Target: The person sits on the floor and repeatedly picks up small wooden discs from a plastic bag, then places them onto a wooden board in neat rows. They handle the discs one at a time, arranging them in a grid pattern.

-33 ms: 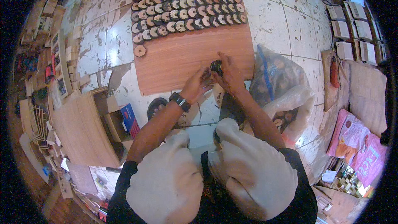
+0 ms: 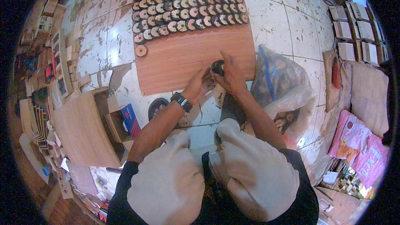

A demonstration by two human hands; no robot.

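Note:
My right hand grips a small stack of black round discs above the near right part of a wood-grain board. Close by on its left, my left hand has its fingers slightly bent and apart, the tips near the stack; whether they touch it is hard to see. Overlapping discs with pale or pinkish faces and black edges cover the board's far half in several rows. One separate disc lies face up at the board's left edge, nearer me than the rows.
Right of the board, a clear plastic bag holds many similar discs. A wooden box and an open carton stand left of my legs. A pink package lies far right. Stacked boxes line the right side.

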